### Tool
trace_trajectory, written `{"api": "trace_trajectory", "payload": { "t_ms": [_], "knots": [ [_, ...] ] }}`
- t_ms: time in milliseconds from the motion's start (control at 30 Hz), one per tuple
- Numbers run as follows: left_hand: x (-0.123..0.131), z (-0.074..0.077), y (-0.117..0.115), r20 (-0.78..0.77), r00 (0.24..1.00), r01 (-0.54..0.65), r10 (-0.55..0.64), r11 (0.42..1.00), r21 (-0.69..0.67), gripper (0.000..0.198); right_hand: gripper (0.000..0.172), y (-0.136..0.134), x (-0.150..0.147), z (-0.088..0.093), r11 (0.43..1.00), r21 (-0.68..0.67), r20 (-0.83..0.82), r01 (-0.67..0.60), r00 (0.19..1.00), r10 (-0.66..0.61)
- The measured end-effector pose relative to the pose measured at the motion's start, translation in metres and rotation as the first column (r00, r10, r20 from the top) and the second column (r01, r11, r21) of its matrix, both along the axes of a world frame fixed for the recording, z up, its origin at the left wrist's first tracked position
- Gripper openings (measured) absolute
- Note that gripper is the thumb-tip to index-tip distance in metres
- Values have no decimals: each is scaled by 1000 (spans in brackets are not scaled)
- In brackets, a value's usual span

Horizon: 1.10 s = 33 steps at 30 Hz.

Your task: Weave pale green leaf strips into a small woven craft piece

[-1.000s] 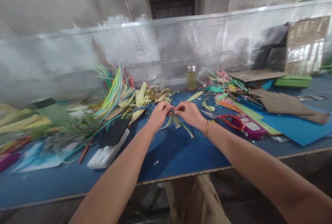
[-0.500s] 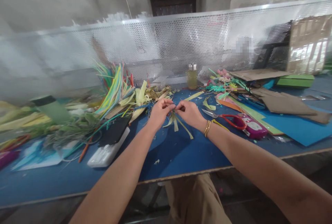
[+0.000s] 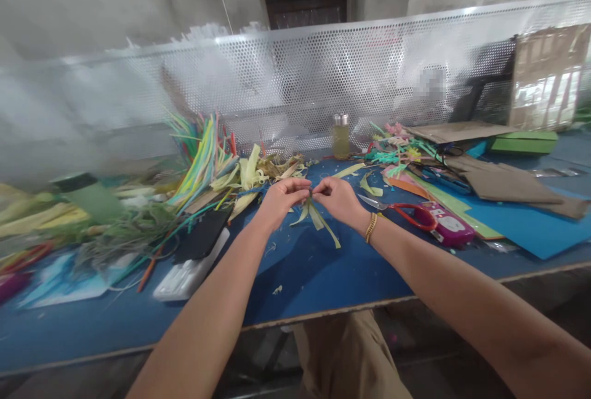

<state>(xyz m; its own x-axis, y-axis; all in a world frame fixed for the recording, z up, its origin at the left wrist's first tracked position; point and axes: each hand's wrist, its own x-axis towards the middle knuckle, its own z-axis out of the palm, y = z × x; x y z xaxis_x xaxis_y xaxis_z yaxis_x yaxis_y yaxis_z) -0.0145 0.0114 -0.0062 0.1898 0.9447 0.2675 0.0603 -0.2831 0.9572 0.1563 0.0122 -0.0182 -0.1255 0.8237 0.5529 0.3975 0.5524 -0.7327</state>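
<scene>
Over the middle of the blue table, my left hand (image 3: 285,197) and my right hand (image 3: 338,199) meet at the fingertips. Both are pinched closed on the top of a small bunch of pale green husk strips (image 3: 317,219). The strips' loose ends fan out downward below my fingers. What exactly sits between the fingertips is too small to make out. Just right of my right hand lie red-handled scissors (image 3: 415,215), blades toward me and to the left. A loose curled husk piece (image 3: 370,185) rests behind them.
On the left are a bundle of coloured stems (image 3: 201,162), a husk pile (image 3: 252,171), a black phone (image 3: 203,236) on a white case (image 3: 191,273), and a green bottle (image 3: 95,199). A purple tape measure (image 3: 450,226), cardboard (image 3: 508,183) and blue paper (image 3: 530,226) lie right. A perforated metal panel (image 3: 305,79) stands behind.
My hands stay pinched at the bunch, with small shifts of the fingers. The hanging strips have swung slightly left, and the whole view has moved a little.
</scene>
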Motion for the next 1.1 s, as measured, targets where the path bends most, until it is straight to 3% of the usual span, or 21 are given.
{"api": "trace_trajectory", "payload": {
  "t_ms": [233, 467, 800, 933, 1100],
  "knots": [
    [2, 0, -1, -111, 984, -128, 137, 988, 82, 20, 4, 2, 1, -1, 1000, 19, 9, -11, 1000, 11],
    [3, 0, 0, -228, 956, -146, 188, 971, 189, 15, 6, 0, 0, 0, 999, 39, 30, -18, 999, 17],
    [12, -7, -1, -222, 957, -133, 185, 964, 228, 11, 7, 2, 2, 1, 998, 56, 79, 10, 997, -14],
    [14, -9, -1, -122, 978, -141, 170, 966, 215, 10, 5, 2, 4, 0, 998, 41, 51, -41, 998, 39],
    [15, -13, 2, -21, 991, -129, 136, 971, 199, 12, 5, 3, 2, -3, 992, -73, -39, -102, 994, 99]
  ]
}}
